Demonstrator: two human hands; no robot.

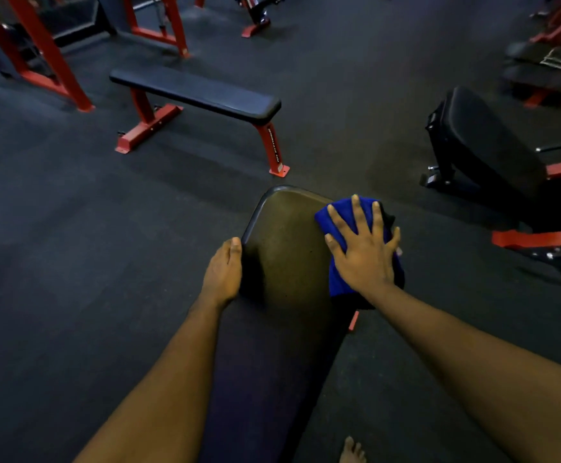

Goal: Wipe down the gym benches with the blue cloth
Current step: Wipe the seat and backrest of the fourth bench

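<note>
Blue cloth (339,225) on bench (286,242), right edge; right hand (364,252) flat atop it, fingers spread. Left hand (224,272) grips bench's left edge.

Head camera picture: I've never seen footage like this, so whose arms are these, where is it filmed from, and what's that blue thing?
There is no machine here. A person wears one camera on the head, looking forward and down, so the two bare arms are the wearer's own. The right hand presses flat, fingers spread, on a blue cloth, which lies at the right edge of a black padded bench running away from the wearer. The left hand rests against that bench's left edge; how its fingers lie is unclear. Beyond stand a flat black bench on red legs and, to the right, a tilted black pad, all on a dark floor. A bare foot shows at the bottom edge.
</note>
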